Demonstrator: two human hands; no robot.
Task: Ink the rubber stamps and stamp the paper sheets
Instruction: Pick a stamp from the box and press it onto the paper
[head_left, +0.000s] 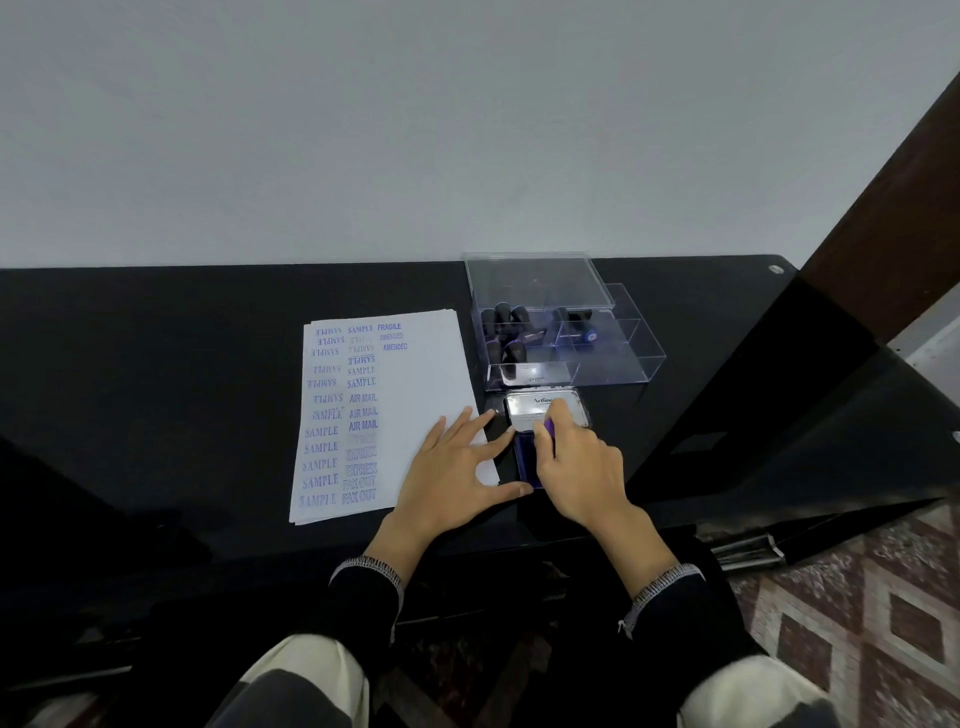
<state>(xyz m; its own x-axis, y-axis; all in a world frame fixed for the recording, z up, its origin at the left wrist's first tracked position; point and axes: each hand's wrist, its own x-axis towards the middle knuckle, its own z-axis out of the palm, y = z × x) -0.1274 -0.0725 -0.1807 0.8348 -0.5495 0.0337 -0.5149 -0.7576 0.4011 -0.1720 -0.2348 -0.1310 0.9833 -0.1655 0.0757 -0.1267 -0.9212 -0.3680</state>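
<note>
Top paper sheet (431, 374) left of the fingers was half stamped; right hand (576, 467) pinched a stamp (549, 430) on the ink pad (525, 457), left hand (452, 467) spread flat.

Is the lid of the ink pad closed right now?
No, the ink pad lies open, its lid flipped back, with the right hand over the purple surface.

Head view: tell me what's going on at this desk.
A person is inking a rubber stamp: the right hand holds it down on the open purple ink pad, while the left hand lies spread on the stack of paper sheets, thumb at the pad's edge. The top sheet already carries columns of impressions. More stamps sit in the clear box.
</note>
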